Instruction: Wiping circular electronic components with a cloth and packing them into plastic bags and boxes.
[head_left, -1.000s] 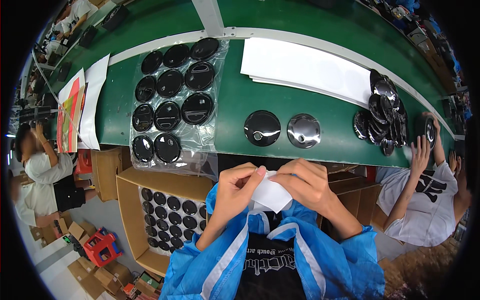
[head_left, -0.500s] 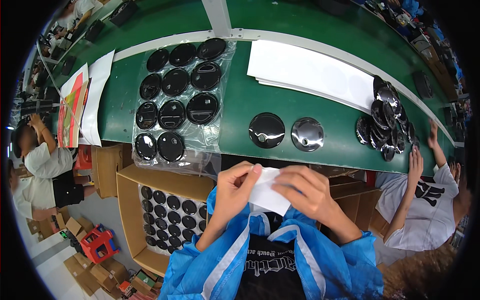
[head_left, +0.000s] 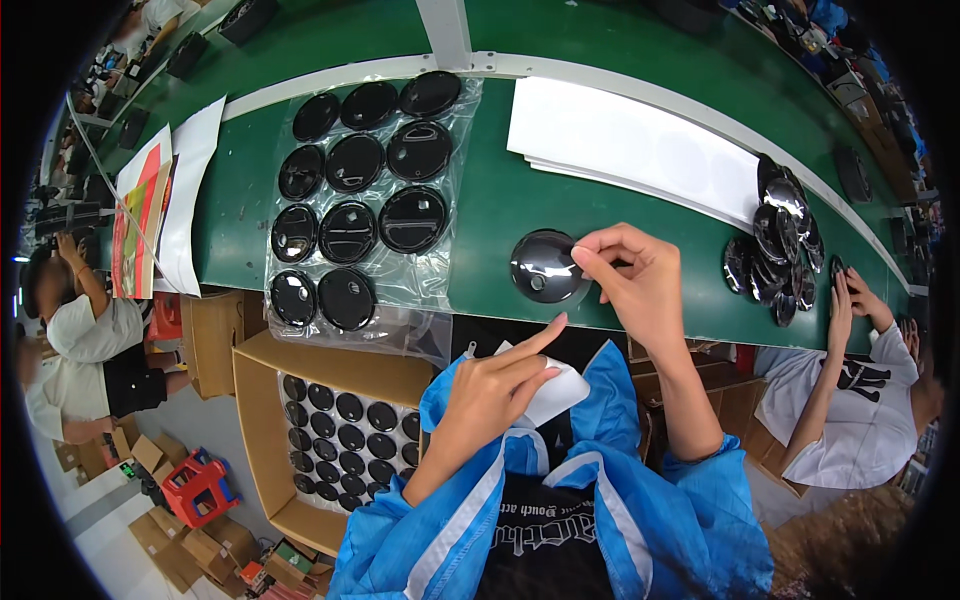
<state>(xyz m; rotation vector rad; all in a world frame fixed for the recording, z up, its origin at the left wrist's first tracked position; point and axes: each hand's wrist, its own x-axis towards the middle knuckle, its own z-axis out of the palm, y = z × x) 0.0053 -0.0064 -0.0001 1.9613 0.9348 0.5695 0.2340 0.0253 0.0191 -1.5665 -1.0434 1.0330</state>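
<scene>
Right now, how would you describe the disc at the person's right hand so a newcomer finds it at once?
Find the green table, then the clear plastic sheet bearing rows of black discs. Just right of that sheet, near the table's front edge, the right hand touches a shiny dark disc. It shows apart from both those rows and the jumbled heap farther right.

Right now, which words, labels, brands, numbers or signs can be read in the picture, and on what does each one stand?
Black shirt: pale lettering, upside down, partly legible; I leave its wording uncopied.
White shirt at right: dark print, creased, not readable.
Coloured sheet at left: any text is too small to read.
Black discs: no text that I can make out.
</scene>
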